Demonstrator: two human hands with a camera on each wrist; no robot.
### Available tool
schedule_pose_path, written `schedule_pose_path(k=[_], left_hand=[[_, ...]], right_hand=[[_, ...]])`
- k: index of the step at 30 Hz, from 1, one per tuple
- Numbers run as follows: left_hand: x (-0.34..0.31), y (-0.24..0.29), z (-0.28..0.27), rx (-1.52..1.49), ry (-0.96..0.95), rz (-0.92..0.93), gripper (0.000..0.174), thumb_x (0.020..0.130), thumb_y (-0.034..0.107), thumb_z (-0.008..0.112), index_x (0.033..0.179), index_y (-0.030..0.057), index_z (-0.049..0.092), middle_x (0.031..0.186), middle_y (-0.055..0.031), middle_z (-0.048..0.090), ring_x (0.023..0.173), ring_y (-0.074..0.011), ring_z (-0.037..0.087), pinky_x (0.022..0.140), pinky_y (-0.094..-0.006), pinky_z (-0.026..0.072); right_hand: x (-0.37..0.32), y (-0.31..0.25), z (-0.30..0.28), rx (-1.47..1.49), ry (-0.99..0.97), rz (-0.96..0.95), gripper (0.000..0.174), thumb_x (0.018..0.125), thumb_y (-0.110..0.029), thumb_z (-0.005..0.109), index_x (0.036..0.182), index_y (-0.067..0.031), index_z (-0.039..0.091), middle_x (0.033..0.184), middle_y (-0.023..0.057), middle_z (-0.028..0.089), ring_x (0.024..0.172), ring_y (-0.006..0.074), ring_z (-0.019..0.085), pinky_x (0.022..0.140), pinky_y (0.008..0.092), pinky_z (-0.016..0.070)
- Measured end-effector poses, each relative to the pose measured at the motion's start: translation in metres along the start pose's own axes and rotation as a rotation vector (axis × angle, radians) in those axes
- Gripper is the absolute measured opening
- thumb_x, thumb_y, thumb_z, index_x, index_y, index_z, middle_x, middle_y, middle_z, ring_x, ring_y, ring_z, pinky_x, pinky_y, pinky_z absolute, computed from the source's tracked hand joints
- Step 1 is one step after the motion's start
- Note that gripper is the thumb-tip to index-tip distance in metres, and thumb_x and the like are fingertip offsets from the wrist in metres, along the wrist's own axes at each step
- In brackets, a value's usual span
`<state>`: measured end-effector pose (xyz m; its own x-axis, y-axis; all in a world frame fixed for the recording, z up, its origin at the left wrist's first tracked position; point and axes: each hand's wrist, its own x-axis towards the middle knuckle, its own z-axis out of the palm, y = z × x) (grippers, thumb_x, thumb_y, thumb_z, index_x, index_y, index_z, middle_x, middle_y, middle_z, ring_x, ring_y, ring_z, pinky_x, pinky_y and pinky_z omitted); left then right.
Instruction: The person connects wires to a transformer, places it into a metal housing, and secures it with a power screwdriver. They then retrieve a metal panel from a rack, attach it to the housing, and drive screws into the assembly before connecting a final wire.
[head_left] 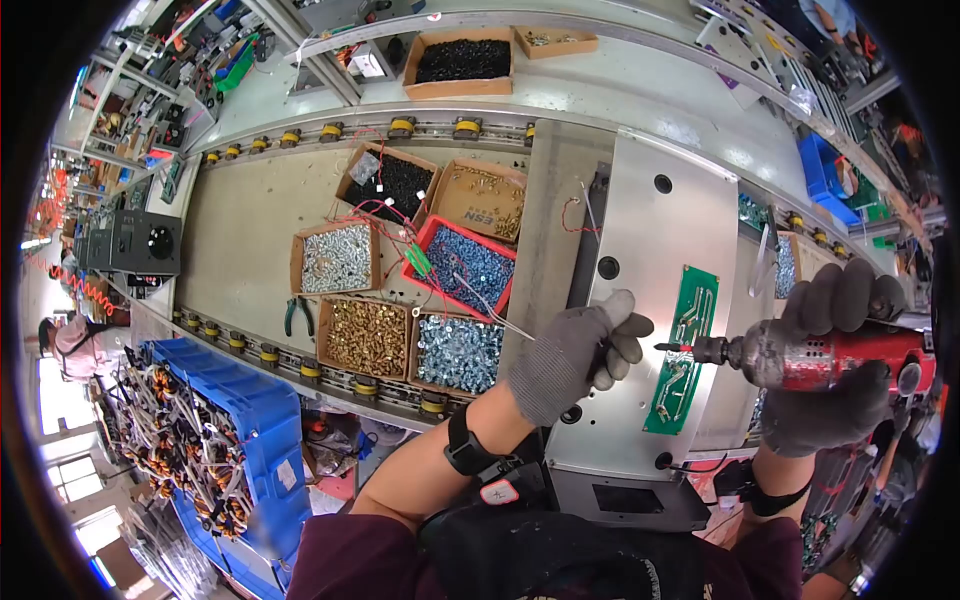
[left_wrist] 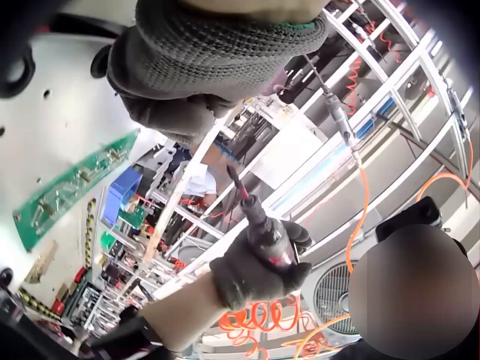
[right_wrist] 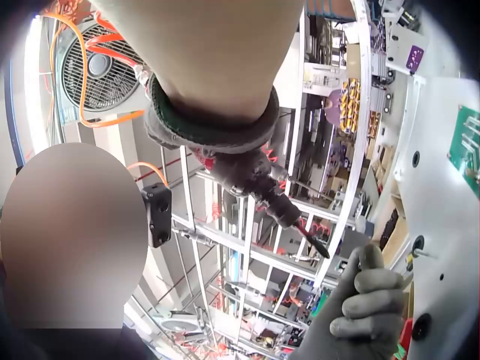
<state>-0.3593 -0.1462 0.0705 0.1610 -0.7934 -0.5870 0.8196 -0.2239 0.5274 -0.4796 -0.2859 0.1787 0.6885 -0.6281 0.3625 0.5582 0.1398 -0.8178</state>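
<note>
In the head view my gloved right hand (head_left: 825, 415) grips a red and black power drill (head_left: 800, 358) held level. Its screwdriver bit (head_left: 672, 347), with a red collar, points left and overlaps the green circuit board (head_left: 683, 370). That board lies on a flat silver metal panel (head_left: 625, 230) with several round black-rimmed holes. Over the panel's left part is my gloved left hand (head_left: 575, 355), its fingers curled, near the bit's tip. The right wrist view shows the left hand's fingers (right_wrist: 371, 304) folded towards the palm; nothing shows between them.
Left of the panel stand boxes of small parts: a red tray (head_left: 412, 270) of bluish screws, and cardboard boxes of silver (head_left: 335, 258), brass (head_left: 365, 338) and black parts (head_left: 393, 187). Pliers (head_left: 298, 317) lie beside them. A blue crate (head_left: 270, 440) of cables stands at lower left.
</note>
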Motion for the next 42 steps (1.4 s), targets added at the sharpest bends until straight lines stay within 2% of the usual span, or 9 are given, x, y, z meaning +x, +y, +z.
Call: schedule_pose_path(k=[3, 7, 9, 11, 13, 17, 22, 30, 42], left_hand=[[0.005, -0.008, -0.002, -0.12, -0.085, -0.054, 0.047, 0.095, 0.043, 0.049, 0.097, -0.0024, 0.06, 0.067, -0.0017, 0.056, 0.051, -0.0055, 0.048, 0.04, -0.0181, 0.0338], [0.001, -0.005, 0.002, -0.2, -0.145, -0.086, 0.04, 0.096, 0.04, 0.047, 0.096, 0.001, 0.056, 0.067, -0.0012, 0.053, 0.049, -0.0056, 0.047, 0.039, -0.0177, 0.0329], [0.004, -0.01, 0.003, -0.221, -0.112, -0.082, 0.038, 0.096, 0.038, 0.047, 0.096, 0.0016, 0.055, 0.067, -0.001, 0.053, 0.05, -0.0058, 0.047, 0.039, -0.0178, 0.0336], [0.006, -0.012, 0.008, -0.242, -0.079, -0.079, 0.036, 0.097, 0.037, 0.048, 0.096, 0.0023, 0.055, 0.067, -0.0009, 0.052, 0.05, -0.006, 0.047, 0.039, -0.0179, 0.0342], [0.007, -0.009, 0.015, -0.361, 0.026, -0.119, 0.032, 0.096, 0.037, 0.047, 0.083, 0.0077, 0.049, 0.067, -0.0042, 0.052, 0.048, -0.0087, 0.044, 0.036, -0.019, 0.0317], [0.007, -0.012, 0.013, -0.458, -0.042, -0.202, 0.028, 0.096, 0.033, 0.049, 0.084, 0.0077, 0.048, 0.073, -0.0042, 0.053, 0.054, -0.0079, 0.046, 0.038, -0.0184, 0.0328], [0.009, -0.014, 0.006, -0.441, -0.027, -0.136, 0.028, 0.096, 0.032, 0.049, 0.085, 0.006, 0.049, 0.072, -0.0036, 0.053, 0.055, -0.0081, 0.046, 0.038, -0.0178, 0.034], [0.011, -0.012, 0.004, -0.437, -0.02, -0.124, 0.033, 0.095, 0.036, 0.05, 0.084, 0.0044, 0.051, 0.071, -0.0044, 0.055, 0.054, -0.0083, 0.048, 0.037, -0.017, 0.0337], [0.009, -0.01, 0.007, -0.557, -0.097, -0.071, 0.039, 0.096, 0.04, 0.049, 0.085, 0.003, 0.052, 0.07, -0.004, 0.053, 0.054, -0.0087, 0.046, 0.043, -0.0189, 0.0355]], right_hand=[[0.004, 0.014, 0.011, -0.091, 0.009, -0.023, 0.041, 0.076, -0.031, 0.067, 0.103, -0.0107, 0.044, 0.077, 0.0002, 0.036, 0.066, 0.0127, 0.034, 0.058, 0.0259, 0.0302], [0.003, 0.025, 0.013, -0.152, -0.023, -0.042, 0.039, 0.077, -0.033, 0.065, 0.105, -0.0121, 0.046, 0.077, 0.0009, 0.038, 0.065, 0.0135, 0.036, 0.056, 0.0264, 0.0323], [0.0, 0.024, 0.011, -0.214, -0.078, -0.036, 0.042, 0.078, -0.033, 0.071, 0.105, -0.0123, 0.046, 0.08, 0.0057, 0.045, 0.065, 0.0197, 0.048, 0.054, 0.0342, 0.0455], [-0.003, 0.025, 0.011, -0.238, -0.098, -0.047, 0.042, 0.078, -0.033, 0.072, 0.104, -0.0125, 0.045, 0.08, 0.0062, 0.045, 0.064, 0.021, 0.051, 0.053, 0.0351, 0.0478], [-0.009, 0.027, 0.015, -0.246, -0.068, -0.08, 0.042, 0.078, -0.031, 0.073, 0.102, -0.0128, 0.043, 0.081, 0.007, 0.046, 0.065, 0.0221, 0.051, 0.055, 0.0362, 0.0489], [-0.015, 0.03, 0.011, -0.33, -0.135, -0.142, 0.041, 0.079, -0.03, 0.073, 0.1, -0.0136, 0.042, 0.084, 0.0084, 0.049, 0.07, 0.0236, 0.054, 0.06, 0.0382, 0.0508], [-0.015, 0.031, 0.011, -0.346, -0.144, -0.151, 0.04, 0.079, -0.032, 0.072, 0.101, -0.0144, 0.043, 0.083, 0.0072, 0.05, 0.073, 0.0228, 0.054, 0.063, 0.0372, 0.0519], [-0.012, 0.035, 0.014, -0.359, -0.097, -0.127, 0.044, 0.078, -0.04, 0.073, 0.1, -0.016, 0.044, 0.079, 0.006, 0.049, 0.069, 0.0202, 0.053, 0.057, 0.0337, 0.0507], [-0.007, 0.035, 0.015, -0.355, -0.09, -0.14, 0.041, 0.078, -0.038, 0.073, 0.097, -0.0159, 0.044, 0.081, 0.0053, 0.047, 0.07, 0.0192, 0.051, 0.057, 0.0328, 0.0484]])
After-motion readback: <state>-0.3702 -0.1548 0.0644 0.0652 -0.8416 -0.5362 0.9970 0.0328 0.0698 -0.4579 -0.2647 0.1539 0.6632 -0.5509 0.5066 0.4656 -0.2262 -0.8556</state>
